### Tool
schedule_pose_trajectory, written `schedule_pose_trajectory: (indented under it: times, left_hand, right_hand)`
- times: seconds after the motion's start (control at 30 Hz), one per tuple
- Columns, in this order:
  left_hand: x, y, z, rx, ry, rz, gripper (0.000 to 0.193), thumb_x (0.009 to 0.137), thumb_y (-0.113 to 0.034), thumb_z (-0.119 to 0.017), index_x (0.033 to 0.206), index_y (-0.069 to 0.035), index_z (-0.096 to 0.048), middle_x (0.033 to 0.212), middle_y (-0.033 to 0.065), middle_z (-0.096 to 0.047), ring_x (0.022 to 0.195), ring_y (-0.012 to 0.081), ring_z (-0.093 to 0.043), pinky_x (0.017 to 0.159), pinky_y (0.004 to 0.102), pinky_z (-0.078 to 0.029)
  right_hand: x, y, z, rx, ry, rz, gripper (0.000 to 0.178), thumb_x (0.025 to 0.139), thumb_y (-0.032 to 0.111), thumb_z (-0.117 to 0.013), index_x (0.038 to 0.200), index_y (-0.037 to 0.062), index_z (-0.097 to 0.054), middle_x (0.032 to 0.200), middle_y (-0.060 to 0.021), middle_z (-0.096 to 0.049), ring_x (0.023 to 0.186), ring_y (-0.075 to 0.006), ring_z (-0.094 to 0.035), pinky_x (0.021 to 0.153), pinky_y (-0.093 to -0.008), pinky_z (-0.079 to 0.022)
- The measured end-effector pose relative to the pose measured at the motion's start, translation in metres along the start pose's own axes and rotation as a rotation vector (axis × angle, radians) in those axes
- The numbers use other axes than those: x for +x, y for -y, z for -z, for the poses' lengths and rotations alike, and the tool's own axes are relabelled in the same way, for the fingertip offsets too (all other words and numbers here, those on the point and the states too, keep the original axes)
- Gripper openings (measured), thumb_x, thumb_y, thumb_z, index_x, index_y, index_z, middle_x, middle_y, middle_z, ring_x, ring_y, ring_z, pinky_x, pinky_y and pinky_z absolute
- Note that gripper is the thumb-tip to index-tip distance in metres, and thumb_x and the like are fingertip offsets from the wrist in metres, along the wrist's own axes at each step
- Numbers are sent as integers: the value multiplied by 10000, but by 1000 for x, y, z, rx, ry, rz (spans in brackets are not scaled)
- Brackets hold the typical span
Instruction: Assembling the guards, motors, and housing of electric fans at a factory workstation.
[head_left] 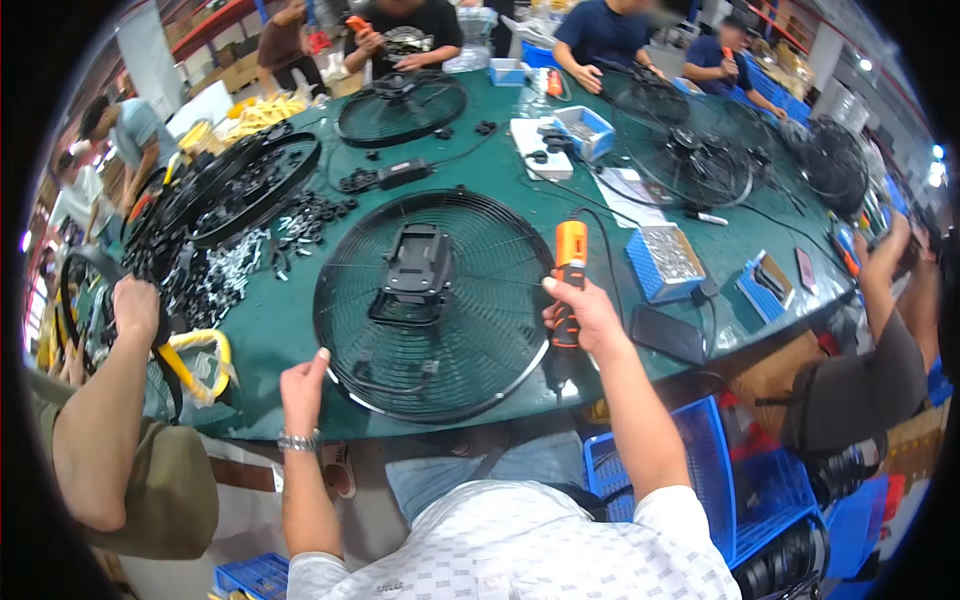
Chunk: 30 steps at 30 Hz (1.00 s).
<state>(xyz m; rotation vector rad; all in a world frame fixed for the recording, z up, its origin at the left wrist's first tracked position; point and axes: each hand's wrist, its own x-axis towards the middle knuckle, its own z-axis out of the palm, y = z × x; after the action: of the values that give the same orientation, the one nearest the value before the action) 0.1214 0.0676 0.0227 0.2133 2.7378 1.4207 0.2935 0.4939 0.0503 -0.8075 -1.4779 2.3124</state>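
the person in front of me is working at a round black wire fan guard (440, 310) lying flat on the green table (270, 340), right at the near edge. a black plastic bracket (415, 272) is sitting on the middle of the guard, slightly left of centre. whether it is already fastened down i cannot tell from here; no screw heads are showing clearly, so i am judging the fixing as being only partway, if begun at all.

the right hand (585, 310) is clenching around an orange and black electric screwdriver (568, 285), holding it upright over the guard's right rim, tip pointing down, its cord trailing away across the table. the left hand (303, 380) is resting at the guard's near left rim, fingers loosely curled, thumb up, gripping nothing that i can make out.

the guard itself is looking clean and whole: thin radial wires running out from the hub to a thick outer ring, with no bends showing.

just to the right a blue tray of silver screws (668, 258) is waiting, and a dark phone (668, 335) is lying nearby. other people are working on similar guards (400, 105) across the table.
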Motion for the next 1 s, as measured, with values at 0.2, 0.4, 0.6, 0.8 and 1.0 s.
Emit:
schedule_pose_trajectory:
  times: [0.2, 0.4, 0.6, 0.8, 1.0]
  left_hand:
    - [-55, -14, 7, -373, 121, 167, 405, 968, -319, -625, 696, -21, -594, 587, -104, -360, 534, 32, -284, 470, 257, -223]
    - [-14, -8, 17, -298, 26, 140, 431, 974, -372, -616, 675, -68, -554, 588, -93, -347, 526, 45, -285, 466, 259, -229]
    - [33, -10, -2, -270, 96, 259, 555, 870, -528, -697, 727, 5, -642, 587, -65, -419, 525, 53, -335, 482, 261, -258]
    - [16, -12, -5, -110, 101, 273, 648, 844, -535, -717, 960, 103, -715, 612, -28, -504, 562, 82, -413, 522, 287, -332]
    - [-33, -10, -16, -379, 116, 238, 493, 939, -398, -643, 1027, 85, -678, 698, 2, -582, 614, 84, -484, 581, 248, -415]
  right_hand:
    - [-9, 20, 5, 32, -155, 146, 501, 795, 223, -816, 1167, 62, -520, 855, -58, -594, 624, -174, -642, 556, -316, -546]
    - [-79, 1, 7, 86, -156, 110, 516, 832, 204, -772, 1230, 33, -491, 968, -76, -599, 620, -194, -644, 550, -345, -544]
    - [-100, -33, -18, -80, -115, -10, 472, 845, 165, -750, 1223, 30, -502, 921, -63, -595, 622, -180, -648, 560, -331, -555]
    - [-84, -24, -20, -108, -89, 46, 454, 848, 206, -743, 1200, 38, -509, 851, -56, -568, 617, -180, -634, 558, -318, -527]
    - [-66, -12, -8, 13, -176, 39, 419, 855, 201, -756, 1169, 52, -524, 843, -51, -586, 619, -173, -645, 553, -329, -550]
